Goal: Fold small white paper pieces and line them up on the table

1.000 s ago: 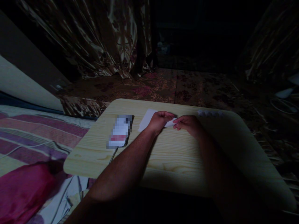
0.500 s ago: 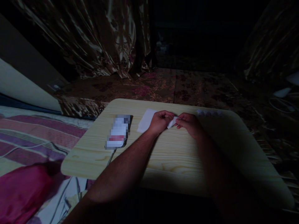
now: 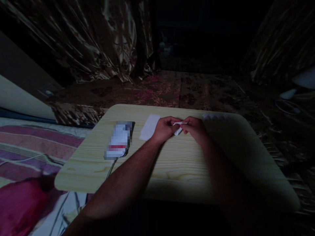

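Observation:
Between my two hands is a small folded piece of white paper (image 3: 177, 130), held just over the wooden table. My left hand (image 3: 165, 128) pinches its left side, with the thumb on the near face. On the other side, my right hand (image 3: 194, 127) grips the paper's upper right edge between thumb and fingers. Some fingertips are hidden behind the paper. Left of my left hand, a stack of white paper sheets (image 3: 149, 126) lies flat on the table.
The light wooden table (image 3: 182, 164) has rounded corners. A blurred-out phone (image 3: 118, 139) with a cable lies on its left. Several small pale folded pieces (image 3: 215, 117) stand in a row at the far right edge. A striped bed cover (image 3: 36, 141) and red cloth (image 3: 23, 206) are at left.
The paper between my hands has turned and now shows a more pointed, folded shape. My hands have come slightly closer together. The whole view has shifted a little.

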A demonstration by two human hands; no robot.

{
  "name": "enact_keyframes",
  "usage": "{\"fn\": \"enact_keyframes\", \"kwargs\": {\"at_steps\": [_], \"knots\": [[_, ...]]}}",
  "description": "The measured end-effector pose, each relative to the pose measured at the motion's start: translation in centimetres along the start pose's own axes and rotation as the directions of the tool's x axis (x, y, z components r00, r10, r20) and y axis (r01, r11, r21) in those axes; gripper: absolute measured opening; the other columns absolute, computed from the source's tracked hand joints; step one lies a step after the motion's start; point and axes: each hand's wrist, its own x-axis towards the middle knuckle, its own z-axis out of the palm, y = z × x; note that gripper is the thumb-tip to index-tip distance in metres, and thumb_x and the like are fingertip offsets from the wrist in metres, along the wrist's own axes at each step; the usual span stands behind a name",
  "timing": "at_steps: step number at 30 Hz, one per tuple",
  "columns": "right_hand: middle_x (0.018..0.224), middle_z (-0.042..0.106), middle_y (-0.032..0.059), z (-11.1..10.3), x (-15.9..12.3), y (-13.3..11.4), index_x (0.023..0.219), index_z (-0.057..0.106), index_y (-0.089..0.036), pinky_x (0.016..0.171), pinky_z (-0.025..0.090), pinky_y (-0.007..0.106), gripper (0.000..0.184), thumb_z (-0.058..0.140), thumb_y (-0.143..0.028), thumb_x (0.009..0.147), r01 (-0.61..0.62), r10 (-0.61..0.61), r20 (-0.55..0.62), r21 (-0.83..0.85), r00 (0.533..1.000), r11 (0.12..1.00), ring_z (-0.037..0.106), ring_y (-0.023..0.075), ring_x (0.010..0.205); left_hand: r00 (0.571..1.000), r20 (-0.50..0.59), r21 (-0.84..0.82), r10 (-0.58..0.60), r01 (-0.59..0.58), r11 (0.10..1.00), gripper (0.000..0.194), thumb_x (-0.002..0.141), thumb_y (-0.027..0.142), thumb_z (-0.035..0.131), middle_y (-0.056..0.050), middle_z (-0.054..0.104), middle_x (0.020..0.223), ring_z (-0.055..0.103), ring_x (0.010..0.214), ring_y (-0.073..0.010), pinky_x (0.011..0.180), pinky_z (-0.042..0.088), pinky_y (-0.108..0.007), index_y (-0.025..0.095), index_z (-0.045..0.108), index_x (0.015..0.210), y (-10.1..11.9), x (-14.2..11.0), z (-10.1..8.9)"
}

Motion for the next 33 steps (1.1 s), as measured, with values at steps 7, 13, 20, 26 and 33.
{"fn": "enact_keyframes", "kwargs": {"at_steps": [7, 13, 20, 26, 33], "knots": [[0.051, 0.058, -0.0042, 0.06, -0.18, -0.51, 0.074, 0.058, -0.02, 0.048, 0.039, 0.024, 0.018, 0.069, -0.033, 0.069, 0.004, -0.004, -0.01, -0.028, 1.0, 1.0, 0.051, 0.0107, 0.045, 0.999, -0.009, 0.036, 0.035, -0.035, 0.999, 0.027, 0.065, 0.025, 0.075, -0.005, 0.072, 0.074, 0.059, 0.058, -0.0109, 0.056, 0.045, -0.022, 0.012, 0.074, 0.089, 0.11, -0.04, 0.19], [0.051, 0.057, -0.0043, 0.13, -0.09, -0.32, 0.073, 0.057, -0.02, 0.047, 0.037, 0.023, 0.019, 0.069, -0.034, 0.069, 0.003, -0.004, -0.02, -0.056, 1.0, 0.998, 0.05, 0.0107, 0.045, 1.0, -0.008, 0.015, 0.013, -0.013, 1.0, 0.032, 0.06, 0.026, 0.079, -0.005, 0.072, 0.075, 0.06, 0.06, -0.0116, 0.058, 0.046, -0.023, 0.013, 0.074, 0.088, 0.23, -0.1, 0.26], [0.051, 0.057, -0.0044, 0.06, -0.02, -0.3, 0.075, 0.058, -0.02, 0.046, 0.035, 0.023, 0.018, 0.068, -0.034, 0.07, 0.005, -0.007, -0.029, -0.07, 1.0, 0.998, 0.049, 0.0105, 0.044, 0.998, 0.044, -0.038, -0.037, 0.039, 0.999, 0.033, 0.061, 0.021, 0.077, -0.005, 0.073, 0.076, 0.062, 0.063, -0.0124, 0.062, 0.048, -0.024, 0.012, 0.075, 0.092, 0.98, -0.2, 0.12], [0.048, 0.056, -0.0049, 0.14, -0.11, -0.43, 0.075, 0.059, -0.019, 0.044, 0.034, 0.023, 0.019, 0.069, -0.035, 0.07, 0.007, -0.009, -0.029, -0.071, 1.0, 0.997, 0.049, 0.0105, 0.043, 1.0, 0.01, 0.007, 0.006, -0.006, 1.0, 0.029, 0.064, 0.019, 0.073, -0.005, 0.072, 0.074, 0.06, 0.06, -0.0116, 0.059, 0.046, -0.023, 0.012, 0.075, 0.091, 0.48, -0.16, 0.14], [0.047, 0.055, -0.005, 0.2, 0.06, 0.1, 0.075, 0.06, -0.02, 0.044, 0.035, 0.023, 0.018, 0.069, -0.035, 0.07, 0.024, -0.027, -0.036, -0.083, 0.999, 0.996, 0.048, 0.0102, 0.043, 0.997, -0.024, 0.106, 0.067, -0.064, 0.992, 0.026, 0.064, 0.021, 0.074, -0.004, 0.07, 0.071, 0.057, 0.057, -0.0106, 0.054, 0.042, -0.021, 0.013, 0.076, 0.089, 0.24, -0.18, 0.05]]}}
